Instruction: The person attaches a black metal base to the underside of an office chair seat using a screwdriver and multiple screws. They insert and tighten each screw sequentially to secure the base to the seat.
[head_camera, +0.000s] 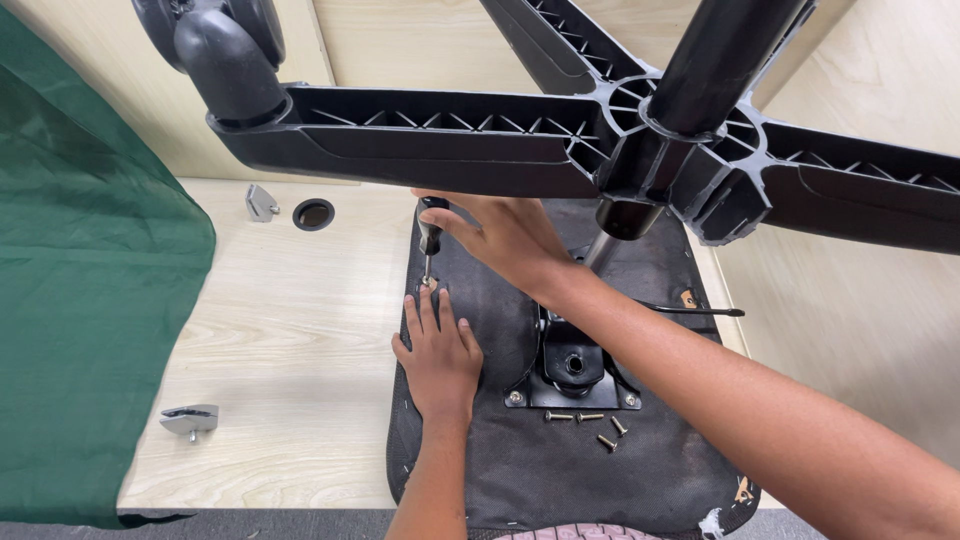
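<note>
On the seat underside (560, 470), screwdriver (430, 235) upright, tip down, right hand (505, 235) gripping

the light was bright, even and soft from overhead, with faint shadows under the hands. edges bowed with wide-angle distortion, and focus held sharp throughout.

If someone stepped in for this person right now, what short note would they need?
Right hand: gripping a black-handled screwdriver, held upright with its tip on a screw at the left edge of the black fabric chair seat underside.
Left hand: flat on the seat, fingers beside the screwdriver tip.
Black metal mounting plate sits on the seat with the gas column and black plastic star base above it.
Four loose silver screws lie just below the plate.
Done: plate in position. Left: the loose screws are not yet in.
</note>
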